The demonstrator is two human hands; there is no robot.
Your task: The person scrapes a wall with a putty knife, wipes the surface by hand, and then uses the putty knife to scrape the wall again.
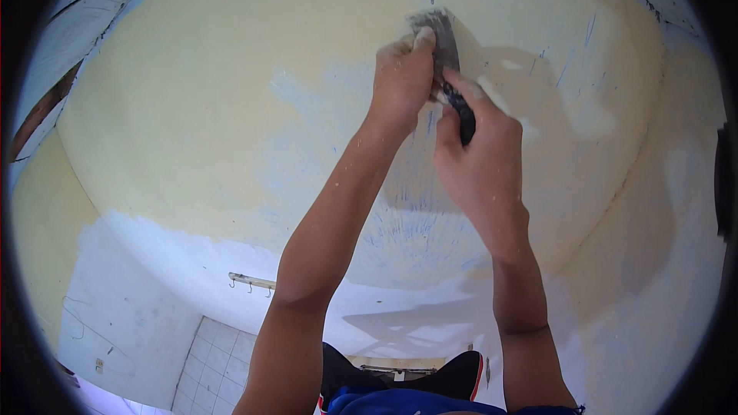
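Note:
A putty scraper [438, 34] with a dark handle and a flat metal blade is pressed against a yellowish wall [192, 107] high up in front of me. My right hand [480, 161] grips the handle. My left hand [401, 81] holds the tool too, with its fingers pushing on the blade just below the edge. Both arms reach up from the bottom of the view. Around the blade the paint is scraped to pale blue and white patches [415, 223].
A rail with hooks [250, 282] is fixed low on the wall. White floor tiles [215, 369] show at the bottom left. A dark and blue garment [400, 392] lies at the bottom centre. Ceiling boards [84, 15] meet the wall at the top left.

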